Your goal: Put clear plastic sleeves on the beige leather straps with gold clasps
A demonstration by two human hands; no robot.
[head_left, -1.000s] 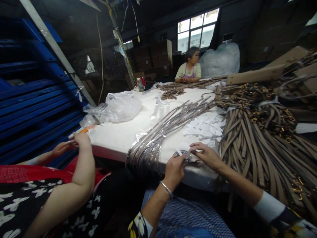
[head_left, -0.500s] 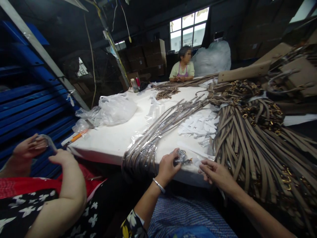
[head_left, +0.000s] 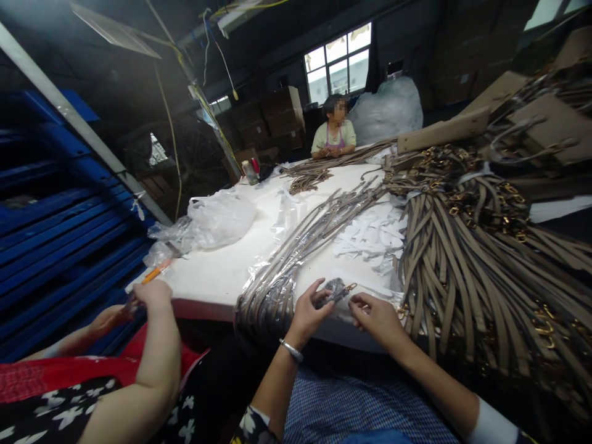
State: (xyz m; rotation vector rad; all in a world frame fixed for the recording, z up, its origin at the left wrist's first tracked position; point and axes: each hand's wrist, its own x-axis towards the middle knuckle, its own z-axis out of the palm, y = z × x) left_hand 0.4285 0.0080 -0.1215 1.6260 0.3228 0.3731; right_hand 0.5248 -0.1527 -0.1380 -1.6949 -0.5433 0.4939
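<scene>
"From the head camera: where to look?"

"At the near edge of the white table point(head_left: 198, 280), between film-wrapped straps point(head_left: 277, 262) and loose straps point(head_left: 437, 265) heaped toward the right edge: a small wrapped coil point(head_left: 333, 293), gold clasp point(head_left: 350, 287) pointing right."

"And the hands?"

"Left hand point(head_left: 306, 319) curled about the coil, thumb and fingers narrowly parted around it. Right hand point(head_left: 378, 320) just beside the clasp, fingertips drawn close together; impossible to tell whether pinching anything."

"How best to manage?"

"Judging by the crinkled look, best to steady the coil lightly from the left, without crushing, and to work around the clasp with the right fingertips alone."

"Any risk?"

"Probably a slip off the near edge. Better to work farther in, short of the white strips point(head_left: 370, 237)."
</scene>
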